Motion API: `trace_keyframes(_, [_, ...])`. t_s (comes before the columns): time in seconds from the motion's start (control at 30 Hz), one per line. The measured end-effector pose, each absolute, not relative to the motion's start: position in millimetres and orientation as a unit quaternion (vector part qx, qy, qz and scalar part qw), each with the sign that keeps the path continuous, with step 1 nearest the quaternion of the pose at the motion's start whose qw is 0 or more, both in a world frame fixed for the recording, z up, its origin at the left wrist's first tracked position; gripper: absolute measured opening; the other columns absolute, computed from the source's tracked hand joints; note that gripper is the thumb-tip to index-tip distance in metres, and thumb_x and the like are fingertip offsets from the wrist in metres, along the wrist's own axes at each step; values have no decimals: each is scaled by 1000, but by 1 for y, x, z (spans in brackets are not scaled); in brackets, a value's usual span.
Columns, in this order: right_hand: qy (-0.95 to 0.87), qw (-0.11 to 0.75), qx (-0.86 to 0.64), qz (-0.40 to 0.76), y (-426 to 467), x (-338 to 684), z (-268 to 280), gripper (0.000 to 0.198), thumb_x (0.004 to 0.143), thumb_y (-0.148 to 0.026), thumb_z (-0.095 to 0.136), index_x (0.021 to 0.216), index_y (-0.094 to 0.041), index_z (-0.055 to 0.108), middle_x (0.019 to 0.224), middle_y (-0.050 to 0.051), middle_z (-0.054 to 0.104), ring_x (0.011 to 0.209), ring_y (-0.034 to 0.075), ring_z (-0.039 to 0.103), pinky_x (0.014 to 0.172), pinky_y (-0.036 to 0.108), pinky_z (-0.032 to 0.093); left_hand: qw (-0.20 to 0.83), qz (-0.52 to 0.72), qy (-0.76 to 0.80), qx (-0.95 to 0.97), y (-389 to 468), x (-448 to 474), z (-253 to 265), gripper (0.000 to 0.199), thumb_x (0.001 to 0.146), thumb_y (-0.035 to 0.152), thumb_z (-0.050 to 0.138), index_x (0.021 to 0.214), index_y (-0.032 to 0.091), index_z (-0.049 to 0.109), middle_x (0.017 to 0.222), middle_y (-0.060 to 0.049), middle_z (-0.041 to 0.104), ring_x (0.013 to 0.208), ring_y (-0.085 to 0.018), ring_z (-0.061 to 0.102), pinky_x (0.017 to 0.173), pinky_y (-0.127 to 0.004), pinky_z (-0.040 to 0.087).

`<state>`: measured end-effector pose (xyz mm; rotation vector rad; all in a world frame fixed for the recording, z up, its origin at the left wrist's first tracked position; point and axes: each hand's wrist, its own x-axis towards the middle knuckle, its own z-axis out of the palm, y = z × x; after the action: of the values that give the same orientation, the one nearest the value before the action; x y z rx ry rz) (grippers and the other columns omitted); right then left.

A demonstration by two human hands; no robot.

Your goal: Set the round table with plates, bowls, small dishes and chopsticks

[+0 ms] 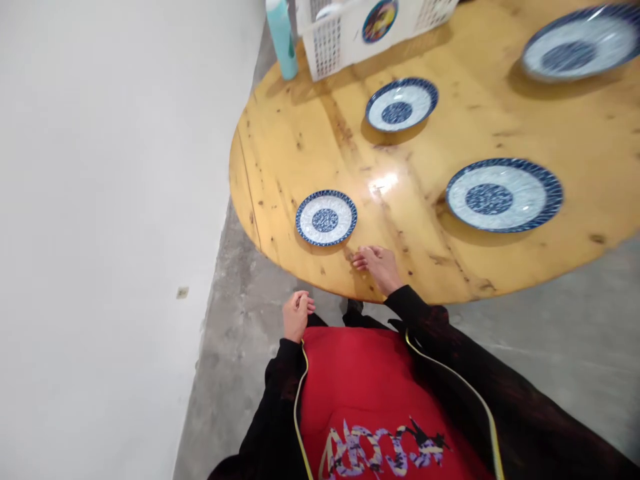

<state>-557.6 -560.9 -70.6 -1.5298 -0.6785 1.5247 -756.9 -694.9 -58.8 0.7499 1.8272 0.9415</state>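
Note:
My left hand (298, 313) hangs off the table's front edge, its fingers curled in and nothing visible in them. Above the table's near edge is my right hand (379, 265), empty, with loosely bent fingers slightly apart. Just beyond its fingertips lies a small blue-and-white plate (327, 218), apart from the hand. A larger blue-rimmed plate (504, 195) rests farther right. Behind these sit another blue-and-white plate (401, 105) and a large one (580, 43) at the back right, partly cut off by the frame.
The plates lie on a rounded wooden table (280, 160). At its back stand a white plastic basket (345, 43) with a round sticker and a light-blue bottle (283, 40). A white wall (115, 167) rises on the left above the grey floor (225, 353).

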Motion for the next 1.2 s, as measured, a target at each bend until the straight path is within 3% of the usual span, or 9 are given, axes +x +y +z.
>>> trace_keyframes(0.17, [-263,462,-617,580,-569,-568,-60,28,80,-41,73,68,-18,61,65,5,66,53,14,61,47,23,49,470,372,724,341,-683,-783,-57,44,79,54,57,94,14,65,78,-8,68,63,-15,64,58,-26,52])
trace_keyframes(0.43, [-269,495,-606,562,-602,-655,-45,44,68,-60,77,82,-19,66,71,6,69,57,17,64,50,27,51,451,404,728,322,-689,-888,-57,45,76,59,60,90,17,66,76,-8,68,63,-17,65,59,-29,53])
trace_keyframes(0.77, [-322,401,-540,666,-616,-832,-32,49,63,-62,79,81,-18,68,69,5,68,55,16,62,49,26,47,398,433,750,304,-698,-1036,-59,40,78,55,58,90,17,65,77,-7,68,65,-18,66,63,-31,54])
trace_keyframes(1.2, [-305,415,-567,643,-555,-880,-42,54,60,-62,81,86,-16,69,69,4,68,55,14,62,51,25,47,461,403,682,400,-579,-1062,-54,30,84,40,51,93,16,66,82,-6,68,67,-15,65,64,-26,51])
